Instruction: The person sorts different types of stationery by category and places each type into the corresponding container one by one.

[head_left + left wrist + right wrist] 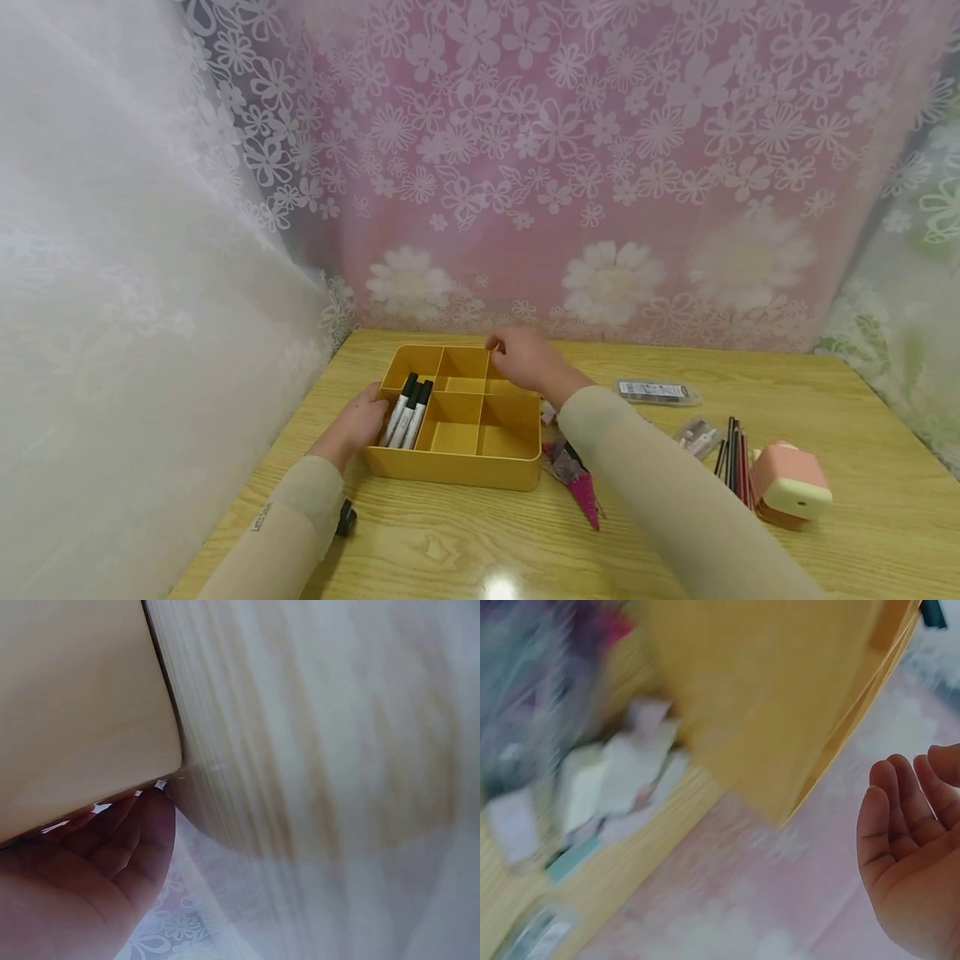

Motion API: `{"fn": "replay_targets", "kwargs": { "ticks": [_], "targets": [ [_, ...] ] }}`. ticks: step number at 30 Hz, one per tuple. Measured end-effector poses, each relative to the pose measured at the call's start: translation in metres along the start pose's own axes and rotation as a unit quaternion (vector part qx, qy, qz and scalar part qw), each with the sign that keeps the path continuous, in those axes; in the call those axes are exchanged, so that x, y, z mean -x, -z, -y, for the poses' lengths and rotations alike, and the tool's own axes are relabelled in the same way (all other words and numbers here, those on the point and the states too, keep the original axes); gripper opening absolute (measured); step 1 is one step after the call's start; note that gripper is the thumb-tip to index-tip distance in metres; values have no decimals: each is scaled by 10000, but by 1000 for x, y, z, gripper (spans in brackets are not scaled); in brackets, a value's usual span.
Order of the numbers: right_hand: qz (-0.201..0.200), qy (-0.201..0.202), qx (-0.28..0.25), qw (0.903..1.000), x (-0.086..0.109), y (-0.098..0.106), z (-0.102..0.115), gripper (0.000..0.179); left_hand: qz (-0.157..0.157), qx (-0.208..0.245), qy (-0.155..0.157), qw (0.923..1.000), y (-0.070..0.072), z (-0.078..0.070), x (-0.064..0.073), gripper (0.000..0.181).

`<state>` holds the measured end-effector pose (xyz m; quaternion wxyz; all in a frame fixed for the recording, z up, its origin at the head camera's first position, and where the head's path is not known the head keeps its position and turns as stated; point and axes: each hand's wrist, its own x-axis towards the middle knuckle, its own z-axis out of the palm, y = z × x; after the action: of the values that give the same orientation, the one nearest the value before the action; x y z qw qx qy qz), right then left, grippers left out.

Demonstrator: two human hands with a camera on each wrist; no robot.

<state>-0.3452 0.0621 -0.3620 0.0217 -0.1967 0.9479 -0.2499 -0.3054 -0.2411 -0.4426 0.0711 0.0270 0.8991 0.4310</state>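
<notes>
A yellow divided organizer box (457, 468) stands on the table, with three black-capped white markers (408, 414) leaning in its front left compartment. My left hand (362, 419) grips the left side of the box. In the left wrist view, that hand's fingers (150, 836) curl along the box's lower edge. My right hand (525, 358) is over the back right corner, partly covering the compartment there. Seen from the right wrist, its fingers (900, 802) are loosely bent, apart from the box wall (742, 690), and nothing is held.
Right of the box lies a pink and grey pointed item (579, 487), partly behind my sleeve. Farther right are a clear case (657, 392), a pack of small pale pieces (697, 437), several pencils (735, 462) and a pink-and-cream sharpener (791, 483). A black object (347, 518) shows beside my left sleeve.
</notes>
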Motion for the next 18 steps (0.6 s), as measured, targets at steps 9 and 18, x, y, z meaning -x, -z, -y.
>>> {"fn": "replay_targets", "kwargs": {
  "ticks": [9,18],
  "targets": [
    [-92,-388,128,9991,21,25,-69,31,-7,-17,-21,10000,-1,-2,-2,49],
    [176,-747,690,9947,53,34,-126,38,10,-11,23,10000,1,-1,0,48]
  ]
}}
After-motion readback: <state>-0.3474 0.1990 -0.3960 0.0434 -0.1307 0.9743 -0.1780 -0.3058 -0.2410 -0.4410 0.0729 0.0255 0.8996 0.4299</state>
